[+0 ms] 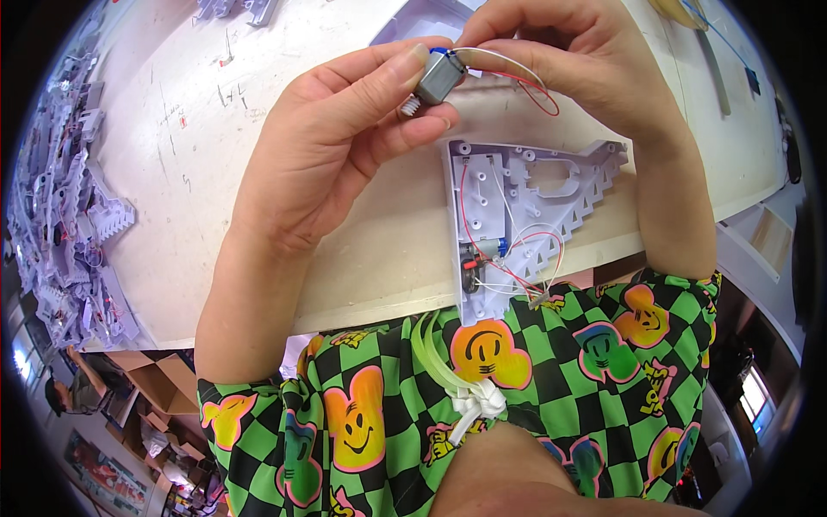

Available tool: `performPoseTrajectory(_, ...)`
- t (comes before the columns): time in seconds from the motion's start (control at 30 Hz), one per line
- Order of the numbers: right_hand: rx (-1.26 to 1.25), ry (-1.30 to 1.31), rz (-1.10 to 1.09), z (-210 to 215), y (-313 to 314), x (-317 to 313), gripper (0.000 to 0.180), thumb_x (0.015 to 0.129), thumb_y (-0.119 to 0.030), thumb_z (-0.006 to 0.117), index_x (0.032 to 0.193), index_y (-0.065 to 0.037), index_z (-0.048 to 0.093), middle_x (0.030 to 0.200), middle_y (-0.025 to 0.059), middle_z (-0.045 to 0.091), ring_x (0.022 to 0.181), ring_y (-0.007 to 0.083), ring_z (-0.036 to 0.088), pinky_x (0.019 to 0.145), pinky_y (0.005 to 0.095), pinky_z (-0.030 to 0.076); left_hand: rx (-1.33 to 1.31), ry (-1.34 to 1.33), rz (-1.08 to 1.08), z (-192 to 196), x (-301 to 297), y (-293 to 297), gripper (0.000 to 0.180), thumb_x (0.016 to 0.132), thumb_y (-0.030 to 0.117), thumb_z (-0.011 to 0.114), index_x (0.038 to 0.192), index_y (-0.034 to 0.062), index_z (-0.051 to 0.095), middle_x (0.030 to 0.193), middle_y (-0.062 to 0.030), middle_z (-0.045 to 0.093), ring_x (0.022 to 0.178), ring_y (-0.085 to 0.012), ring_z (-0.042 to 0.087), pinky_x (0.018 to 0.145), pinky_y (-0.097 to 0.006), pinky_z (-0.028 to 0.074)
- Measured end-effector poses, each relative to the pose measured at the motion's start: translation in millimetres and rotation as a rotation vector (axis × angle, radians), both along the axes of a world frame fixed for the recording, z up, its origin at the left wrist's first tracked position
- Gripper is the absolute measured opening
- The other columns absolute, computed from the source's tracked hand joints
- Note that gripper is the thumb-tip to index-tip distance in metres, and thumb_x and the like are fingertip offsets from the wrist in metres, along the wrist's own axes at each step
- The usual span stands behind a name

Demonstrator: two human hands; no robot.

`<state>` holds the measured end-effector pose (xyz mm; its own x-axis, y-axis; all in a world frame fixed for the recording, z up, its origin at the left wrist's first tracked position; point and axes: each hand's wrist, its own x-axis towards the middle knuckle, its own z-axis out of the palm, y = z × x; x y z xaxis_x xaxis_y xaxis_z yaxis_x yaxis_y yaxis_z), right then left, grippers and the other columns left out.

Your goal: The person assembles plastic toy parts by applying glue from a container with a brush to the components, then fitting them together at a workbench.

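A small grey metal motor (pixel 441 77) is pinched by the left hand (pixel 345 116) above the pale, flat surface (pixel 215 164); the right hand (pixel 573 43) is at the motor's wired end, its grip hard to tell. Below lies a triangular white plastic housing (pixel 484 185).

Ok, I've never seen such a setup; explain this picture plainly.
No robot here: these are a person's bare hands, seen from above by a wide fisheye camera worn on the head, which bends straight edges. The left hand holds a small grey motor with a white gear. The right hand is at the motor's red and white wires; its exact grip is unclear. On the table lies a pale toothed housing with a second motor inside; at far left sits a heap of similar parts.
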<state>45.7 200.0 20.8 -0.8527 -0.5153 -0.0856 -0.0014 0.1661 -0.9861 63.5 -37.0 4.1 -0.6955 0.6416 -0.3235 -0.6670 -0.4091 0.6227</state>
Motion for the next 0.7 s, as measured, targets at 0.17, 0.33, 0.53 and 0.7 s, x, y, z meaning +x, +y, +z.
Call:
performPoseTrajectory(0.17, 0.08, 0.323, 0.013, 6.1, -2.7, 2.2, 0.01, 0.084, -0.001, 0.07, 0.093, 0.001, 0.071, 0.076, 0.0025, 0.068, 0.057, 0.0003, 0.052, 0.049, 0.0154, 0.038, -0.038, 0.022, 0.031, -1.1, 1.9, 1.1, 0.041, 0.097, 0.013, 0.055, 0.132, -0.0075, 0.048, 0.12, -0.0183, 0.06, 0.096, -0.0173, 0.068, 0.086, -0.022, 0.058)
performPoseTrajectory(0.33, 0.166, 0.487, 0.057, 5.4, -1.5, -0.4, 0.01, 0.083, 0.0, 0.07, 0.093, 0.001, 0.071, 0.076, 0.0034, 0.068, 0.058, 0.0017, 0.053, 0.049, 0.0167, 0.04, -0.046, 0.019, 0.05, -0.7, 2.9, 1.1, 0.042, 0.097, 0.015, 0.056, 0.132, -0.0069, 0.048, 0.119, -0.0173, 0.061, 0.094, -0.0164, 0.068, 0.085, -0.021, 0.058)
performPoseTrajectory(0.53, -0.121, 0.365, -0.001, -15.7, 0.6, -3.0, 0.01, 0.086, -0.001, 0.068, 0.094, 0.003, 0.07, 0.078, 0.0036, 0.068, 0.064, 0.003, 0.056, 0.055, 0.0174, 0.044, -0.074, 0.06, 0.038, 5.1, 1.4, 1.1, 0.045, 0.097, 0.019, 0.057, 0.132, -0.0066, 0.048, 0.114, -0.0151, 0.063, 0.093, -0.0158, 0.068, 0.081, -0.019, 0.058)
performPoseTrajectory(0.7, -0.01, 0.033, -0.021, 2.2, -0.3, -1.4, 0.01, 0.087, -0.003, 0.067, 0.095, 0.003, 0.07, 0.078, 0.0017, 0.068, 0.065, 0.0026, 0.056, 0.056, 0.017, 0.044, -0.091, 0.107, 0.032, 7.2, 2.8, 2.8, 0.045, 0.097, 0.018, 0.057, 0.134, -0.0061, 0.047, 0.113, -0.0146, 0.063, 0.093, -0.0166, 0.068, 0.08, -0.019, 0.058)
